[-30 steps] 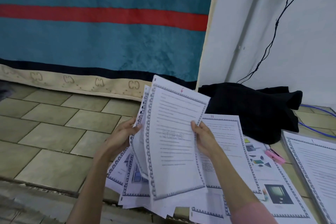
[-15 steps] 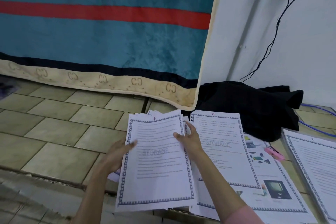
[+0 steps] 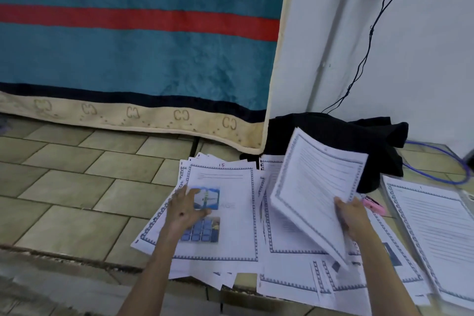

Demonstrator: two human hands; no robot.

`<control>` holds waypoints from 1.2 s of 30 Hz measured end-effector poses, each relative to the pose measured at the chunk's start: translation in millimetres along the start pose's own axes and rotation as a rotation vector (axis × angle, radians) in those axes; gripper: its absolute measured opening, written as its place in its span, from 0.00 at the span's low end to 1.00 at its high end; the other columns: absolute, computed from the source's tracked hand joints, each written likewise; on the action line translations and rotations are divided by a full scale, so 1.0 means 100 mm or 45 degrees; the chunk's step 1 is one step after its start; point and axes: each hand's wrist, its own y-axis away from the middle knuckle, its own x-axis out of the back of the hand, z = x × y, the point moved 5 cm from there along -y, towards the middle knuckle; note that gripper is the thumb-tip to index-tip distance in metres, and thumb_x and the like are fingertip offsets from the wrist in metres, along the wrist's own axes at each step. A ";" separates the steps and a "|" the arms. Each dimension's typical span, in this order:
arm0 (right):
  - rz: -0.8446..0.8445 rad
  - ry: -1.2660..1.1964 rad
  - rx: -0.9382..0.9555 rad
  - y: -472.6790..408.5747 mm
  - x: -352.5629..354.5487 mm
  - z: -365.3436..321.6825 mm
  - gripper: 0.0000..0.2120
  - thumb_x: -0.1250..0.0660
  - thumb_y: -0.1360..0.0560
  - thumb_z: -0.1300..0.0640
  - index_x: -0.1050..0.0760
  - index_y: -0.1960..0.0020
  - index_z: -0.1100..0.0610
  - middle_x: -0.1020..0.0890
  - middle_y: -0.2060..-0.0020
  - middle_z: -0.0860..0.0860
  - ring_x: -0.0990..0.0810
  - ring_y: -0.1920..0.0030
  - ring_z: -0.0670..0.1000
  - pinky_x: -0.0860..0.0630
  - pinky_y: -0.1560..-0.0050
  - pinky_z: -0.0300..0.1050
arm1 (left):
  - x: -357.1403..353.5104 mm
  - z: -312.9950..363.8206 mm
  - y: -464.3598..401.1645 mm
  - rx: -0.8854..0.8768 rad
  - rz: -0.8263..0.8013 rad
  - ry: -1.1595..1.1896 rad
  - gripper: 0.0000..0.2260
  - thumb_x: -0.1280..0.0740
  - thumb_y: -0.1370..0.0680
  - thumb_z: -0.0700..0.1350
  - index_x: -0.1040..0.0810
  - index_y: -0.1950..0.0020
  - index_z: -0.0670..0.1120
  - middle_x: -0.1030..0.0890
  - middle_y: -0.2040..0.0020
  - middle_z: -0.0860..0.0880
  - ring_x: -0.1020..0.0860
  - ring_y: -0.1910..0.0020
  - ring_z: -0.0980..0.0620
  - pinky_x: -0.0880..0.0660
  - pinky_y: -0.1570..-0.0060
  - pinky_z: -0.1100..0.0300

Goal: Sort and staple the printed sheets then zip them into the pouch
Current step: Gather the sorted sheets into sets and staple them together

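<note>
1. White printed sheets point(image 3: 287, 279) lie fanned loose on the tiled floor point(image 3: 64, 187) nearest me; I judge sorting is mid-way, nothing stapled yet.
2. My left hand point(image 3: 183, 209) presses flat, fingers spread, on the page marked 15 point(image 3: 225, 202), pinning that pile.
3. My right hand point(image 3: 355, 217) grips a lifted sheet point(image 3: 315, 187) by its near corner, tilted above the middle pile.
4. Just beyond that hand a pink object point(image 3: 374, 205), possibly the stapler, lies untouched on the papers.
5. To the right, a clear sleeve, maybe the pouch point(image 3: 400, 215), appears to hold one text page point(image 3: 436, 233); I cannot tell if it has a zip.
6. Farthest, black cloth point(image 3: 333, 131) sits against the wall, beside a teal blanket point(image 3: 128, 59).
</note>
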 end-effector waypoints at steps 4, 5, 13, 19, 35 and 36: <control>-0.023 -0.071 -0.116 0.02 0.17 0.08 0.13 0.38 0.21 0.61 0.28 0.41 0.69 0.21 0.58 0.58 0.21 0.65 0.51 0.25 0.65 0.42 | 0.14 -0.19 -0.10 0.133 0.077 0.092 0.40 0.22 0.38 0.55 0.34 0.30 0.49 0.31 0.31 0.41 0.33 0.33 0.42 0.32 0.37 0.52; -0.059 -0.083 -0.125 0.03 0.16 0.08 0.14 0.38 0.21 0.61 0.28 0.40 0.69 0.20 0.55 0.58 0.20 0.63 0.51 0.24 0.63 0.43 | 0.19 -0.23 -0.12 0.155 0.117 0.112 0.41 0.20 0.41 0.53 0.32 0.32 0.47 0.26 0.36 0.42 0.28 0.37 0.42 0.29 0.40 0.52; -0.226 -0.058 -0.033 0.10 0.17 0.07 0.25 0.26 0.32 0.47 0.24 0.40 0.60 0.17 0.47 0.54 0.18 0.48 0.60 0.24 0.43 0.59 | 0.40 -0.33 -0.14 0.401 0.183 0.422 0.18 0.26 0.31 0.41 0.24 0.44 0.37 0.19 0.47 0.38 0.21 0.53 0.43 0.24 0.54 0.56; -0.184 -0.288 -0.104 0.06 0.19 0.11 0.12 0.38 0.22 0.58 0.25 0.41 0.61 0.19 0.48 0.51 0.21 0.44 0.56 0.18 0.52 0.45 | 0.51 -0.40 -0.14 0.315 0.340 0.580 0.15 0.36 0.21 0.46 0.23 0.41 0.36 0.21 0.44 0.35 0.23 0.46 0.38 0.28 0.49 0.53; -0.215 -0.598 -0.084 0.10 0.24 0.12 0.25 0.26 0.42 0.49 0.23 0.46 0.54 0.15 0.51 0.48 0.19 0.44 0.48 0.20 0.51 0.41 | 0.50 -0.51 0.05 0.397 0.667 0.707 0.15 0.35 0.22 0.46 0.22 0.43 0.36 0.20 0.46 0.34 0.23 0.47 0.36 0.28 0.47 0.50; -0.211 -0.600 -0.082 0.11 0.24 0.11 0.26 0.25 0.43 0.49 0.23 0.46 0.54 0.15 0.51 0.48 0.19 0.45 0.48 0.20 0.51 0.41 | 0.50 -0.46 0.07 0.399 0.706 0.683 0.15 0.35 0.22 0.45 0.22 0.42 0.36 0.20 0.46 0.35 0.23 0.47 0.36 0.28 0.47 0.50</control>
